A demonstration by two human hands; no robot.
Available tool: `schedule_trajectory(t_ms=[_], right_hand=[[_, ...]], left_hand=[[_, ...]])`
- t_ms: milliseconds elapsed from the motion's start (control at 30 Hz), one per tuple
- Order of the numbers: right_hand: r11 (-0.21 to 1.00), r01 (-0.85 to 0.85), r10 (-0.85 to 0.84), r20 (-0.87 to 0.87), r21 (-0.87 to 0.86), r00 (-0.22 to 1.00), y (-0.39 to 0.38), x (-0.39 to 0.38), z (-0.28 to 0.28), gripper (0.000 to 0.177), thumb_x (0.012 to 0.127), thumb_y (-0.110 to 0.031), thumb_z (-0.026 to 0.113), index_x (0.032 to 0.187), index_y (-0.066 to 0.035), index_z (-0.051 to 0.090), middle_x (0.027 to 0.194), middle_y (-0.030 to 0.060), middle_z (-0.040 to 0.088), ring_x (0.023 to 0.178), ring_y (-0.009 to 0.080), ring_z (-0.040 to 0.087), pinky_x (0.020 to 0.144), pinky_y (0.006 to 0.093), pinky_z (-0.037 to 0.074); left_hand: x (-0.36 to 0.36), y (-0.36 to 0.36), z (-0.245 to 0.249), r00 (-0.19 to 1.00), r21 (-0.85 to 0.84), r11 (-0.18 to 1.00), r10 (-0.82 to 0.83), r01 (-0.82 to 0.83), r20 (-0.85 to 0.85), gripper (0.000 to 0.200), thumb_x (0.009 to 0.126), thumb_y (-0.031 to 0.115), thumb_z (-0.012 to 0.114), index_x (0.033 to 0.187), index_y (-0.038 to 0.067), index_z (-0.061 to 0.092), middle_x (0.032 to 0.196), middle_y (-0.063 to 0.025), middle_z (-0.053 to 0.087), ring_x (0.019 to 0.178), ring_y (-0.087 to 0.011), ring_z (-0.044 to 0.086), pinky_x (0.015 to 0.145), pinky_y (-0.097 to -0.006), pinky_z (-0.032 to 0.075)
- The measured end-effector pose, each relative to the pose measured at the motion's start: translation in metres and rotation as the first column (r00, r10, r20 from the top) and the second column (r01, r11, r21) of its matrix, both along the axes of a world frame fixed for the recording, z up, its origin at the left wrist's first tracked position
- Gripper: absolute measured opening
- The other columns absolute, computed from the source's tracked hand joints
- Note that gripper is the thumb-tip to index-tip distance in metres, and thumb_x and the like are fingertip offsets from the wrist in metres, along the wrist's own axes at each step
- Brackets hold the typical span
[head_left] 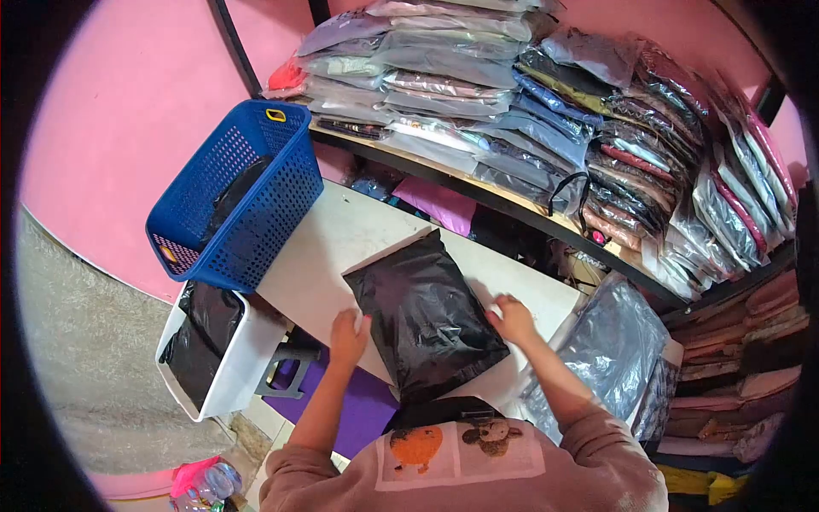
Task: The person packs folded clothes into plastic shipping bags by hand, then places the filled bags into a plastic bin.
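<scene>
A black plastic mailing bag (426,316), filled and fairly flat, lies at a slant on the white table (328,230). My left hand (348,338) is beside the bag's left edge, its fingers loosely bent. A small pale patch shows near its thumb, too small to make out. At the opposite edge, my right hand (514,322) has its fingers apart, with the thumb side at or very close to the bag. Neither hand visibly grips the plastic. The bag's lower end reaches close to my body.
A blue perforated basket (286,200) with dark contents stands at the table's left end. Below it, a white bin (241,363) holds black plastic. Clear plastic packaging (610,350) lies at right. Bagged garments (461,77) fill the shelf behind; folded cloths (734,375) are stacked at right.
</scene>
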State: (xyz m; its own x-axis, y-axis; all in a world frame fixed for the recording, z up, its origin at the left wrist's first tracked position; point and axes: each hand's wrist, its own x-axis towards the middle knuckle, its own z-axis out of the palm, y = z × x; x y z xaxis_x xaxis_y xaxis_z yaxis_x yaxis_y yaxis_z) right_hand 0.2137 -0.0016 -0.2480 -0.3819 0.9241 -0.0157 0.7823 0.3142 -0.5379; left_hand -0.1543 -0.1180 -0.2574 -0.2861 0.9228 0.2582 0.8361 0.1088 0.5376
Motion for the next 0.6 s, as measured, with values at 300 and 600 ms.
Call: schedule_trajectory(t_ms=[300, 600], right_hand=[[0.915, -0.319, 0.274, 0.2, 0.247, 0.941, 0.005, -0.115, -0.029, 0.066, 0.084, -0.052, 0.057, 0.144, -0.035, 0.034, 0.155, 0.0103, 0.02, 0.143, 0.0368, 0.014, 0.102, 0.0735, 0.013], [0.921, -0.333, 0.287, 0.229, 0.202, 0.93, 0.006, -0.114, -0.044, 0.065, 0.085, -0.055, 0.055, 0.143, -0.036, 0.034, 0.154, 0.0119, 0.019, 0.141, 0.039, 0.018, 0.099, 0.0762, 0.015]], left_hand=[[0.082, 0.032, -0.037, 0.956, -0.209, 0.974, -0.146, 0.094, -0.254, 0.083, 0.083, 0.055, 0.055, 0.147, 0.01, 0.028, 0.153, -0.0226, 0.017, 0.142, -0.0428, 0.011, 0.107, -0.0669, 0.007], [0.083, 0.031, -0.047, 0.948, -0.23, 0.97, -0.147, 0.082, -0.282, 0.086, 0.081, 0.059, 0.055, 0.148, 0.013, 0.028, 0.154, -0.0211, 0.016, 0.142, -0.042, 0.011, 0.107, -0.0665, 0.008]])
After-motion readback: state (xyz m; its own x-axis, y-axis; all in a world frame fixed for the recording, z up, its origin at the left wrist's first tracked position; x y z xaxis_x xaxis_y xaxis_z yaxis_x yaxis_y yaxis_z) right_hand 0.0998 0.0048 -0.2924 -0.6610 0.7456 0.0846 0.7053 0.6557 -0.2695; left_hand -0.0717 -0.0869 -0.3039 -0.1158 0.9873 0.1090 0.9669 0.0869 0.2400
